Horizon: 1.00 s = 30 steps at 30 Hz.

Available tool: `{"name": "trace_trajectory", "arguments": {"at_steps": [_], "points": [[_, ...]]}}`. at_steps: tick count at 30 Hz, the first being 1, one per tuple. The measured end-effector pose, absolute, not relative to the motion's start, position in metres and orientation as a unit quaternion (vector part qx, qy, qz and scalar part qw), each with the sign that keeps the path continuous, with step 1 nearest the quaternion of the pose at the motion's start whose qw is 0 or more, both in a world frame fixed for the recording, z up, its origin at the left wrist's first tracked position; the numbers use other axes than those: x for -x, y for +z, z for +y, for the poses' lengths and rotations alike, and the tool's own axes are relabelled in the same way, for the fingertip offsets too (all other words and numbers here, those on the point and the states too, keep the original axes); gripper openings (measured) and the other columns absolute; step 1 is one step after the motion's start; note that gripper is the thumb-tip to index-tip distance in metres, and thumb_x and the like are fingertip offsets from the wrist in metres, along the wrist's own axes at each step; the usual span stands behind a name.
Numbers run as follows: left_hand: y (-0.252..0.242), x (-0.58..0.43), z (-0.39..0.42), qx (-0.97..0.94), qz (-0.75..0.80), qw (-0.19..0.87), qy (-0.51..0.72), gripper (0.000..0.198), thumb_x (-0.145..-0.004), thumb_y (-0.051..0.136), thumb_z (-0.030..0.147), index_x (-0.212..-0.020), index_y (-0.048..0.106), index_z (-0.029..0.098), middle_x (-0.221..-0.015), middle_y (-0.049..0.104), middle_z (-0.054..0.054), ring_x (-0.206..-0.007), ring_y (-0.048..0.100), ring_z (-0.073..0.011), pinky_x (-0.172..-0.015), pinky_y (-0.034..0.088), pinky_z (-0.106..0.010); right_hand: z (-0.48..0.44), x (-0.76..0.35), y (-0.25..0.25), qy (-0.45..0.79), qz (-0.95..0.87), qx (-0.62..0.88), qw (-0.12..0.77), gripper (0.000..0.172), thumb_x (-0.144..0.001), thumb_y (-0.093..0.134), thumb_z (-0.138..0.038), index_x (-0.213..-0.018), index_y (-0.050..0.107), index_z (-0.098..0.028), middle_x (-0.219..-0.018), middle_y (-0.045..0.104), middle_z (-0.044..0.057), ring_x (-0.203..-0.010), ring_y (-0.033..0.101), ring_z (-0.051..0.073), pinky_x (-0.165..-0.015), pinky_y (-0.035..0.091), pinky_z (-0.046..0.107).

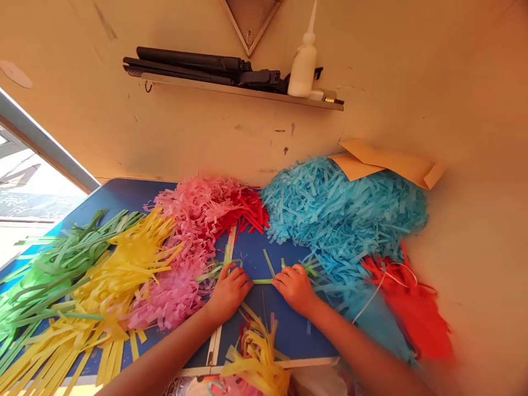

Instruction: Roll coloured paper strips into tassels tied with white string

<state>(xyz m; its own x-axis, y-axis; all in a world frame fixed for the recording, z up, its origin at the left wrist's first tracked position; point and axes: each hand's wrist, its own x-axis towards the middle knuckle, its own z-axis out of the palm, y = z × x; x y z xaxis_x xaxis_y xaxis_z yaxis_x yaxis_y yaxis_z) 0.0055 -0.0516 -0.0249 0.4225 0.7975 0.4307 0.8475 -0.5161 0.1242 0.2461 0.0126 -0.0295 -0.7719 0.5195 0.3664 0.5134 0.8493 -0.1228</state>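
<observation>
A green paper strip (262,281) stretches level between my two hands, just above the blue table (253,250). My left hand (231,289) is closed on its left end, and green fringe pokes out past the fingers. Closed on the other end is my right hand (296,287), with more green fringe beyond its knuckles. Pink paper fringe (181,275) lies close to the left hand. Beside the right hand spreads a big heap of light blue paper fringe (342,214). A yellow fringe bunch (264,352) hangs at the table's front edge, below and between my hands.
Yellow fringe (119,269) and green fringe (53,275) cover the table's left side. Red fringe (416,308) with a white string lies at right; brown card pieces (388,162) rest on the blue heap. A wall shelf (247,91) bears a white bottle (303,69) and black hair irons (198,63).
</observation>
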Motion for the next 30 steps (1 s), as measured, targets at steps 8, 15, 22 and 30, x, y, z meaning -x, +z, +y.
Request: {"name": "trace_trajectory", "arguments": {"at_steps": [8, 15, 22, 30], "points": [[-0.022, 0.014, -0.049, 0.804, -0.551, -0.062, -0.217, 0.018, -0.092, 0.060, 0.032, -0.082, 0.074, 0.026, -0.088, 0.071, -0.001, -0.086, 0.062, -0.0191, -0.081, 0.041, -0.036, 0.030, -0.257, -0.018, 0.155, -0.899, 0.369, 0.180, 0.012, -0.087, 0.074, -0.025, -0.076, 0.072, -0.023, -0.084, 0.071, -0.001, -0.087, 0.055, 0.017, -0.082, 0.028, 0.035], [-0.017, 0.009, -0.047, 0.768, -0.607, -0.082, -0.187, 0.024, -0.092, 0.058, 0.039, -0.081, 0.073, 0.025, -0.087, 0.071, -0.003, -0.088, 0.062, -0.0239, -0.081, 0.038, -0.040, 0.034, -0.257, -0.015, 0.213, -0.871, 0.415, 0.154, 0.011, -0.084, 0.075, -0.024, -0.073, 0.071, -0.023, -0.081, 0.067, -0.001, -0.086, 0.053, 0.017, -0.077, 0.029, 0.032], [-0.003, -0.004, -0.039, 0.784, -0.600, -0.054, -0.148, 0.016, -0.090, 0.059, 0.028, -0.079, 0.068, 0.021, -0.087, 0.069, -0.005, -0.090, 0.059, -0.0257, -0.087, 0.034, -0.046, 0.038, -0.246, -0.005, 0.201, -0.866, 0.444, 0.108, 0.014, -0.079, 0.071, -0.018, -0.068, 0.064, -0.019, -0.078, 0.064, 0.000, -0.088, 0.052, 0.019, -0.075, 0.027, 0.032], [-0.002, -0.006, -0.039, 0.877, -0.458, 0.057, -0.135, 0.025, -0.090, 0.059, 0.016, -0.106, 0.070, 0.032, -0.089, 0.070, -0.001, -0.093, 0.055, -0.0232, -0.099, 0.030, -0.049, 0.026, -0.234, 0.014, 0.104, -0.906, 0.398, 0.104, 0.005, -0.084, 0.071, -0.022, -0.082, 0.066, -0.021, -0.089, 0.068, 0.003, -0.096, 0.052, 0.023, -0.084, 0.029, 0.039]]}}
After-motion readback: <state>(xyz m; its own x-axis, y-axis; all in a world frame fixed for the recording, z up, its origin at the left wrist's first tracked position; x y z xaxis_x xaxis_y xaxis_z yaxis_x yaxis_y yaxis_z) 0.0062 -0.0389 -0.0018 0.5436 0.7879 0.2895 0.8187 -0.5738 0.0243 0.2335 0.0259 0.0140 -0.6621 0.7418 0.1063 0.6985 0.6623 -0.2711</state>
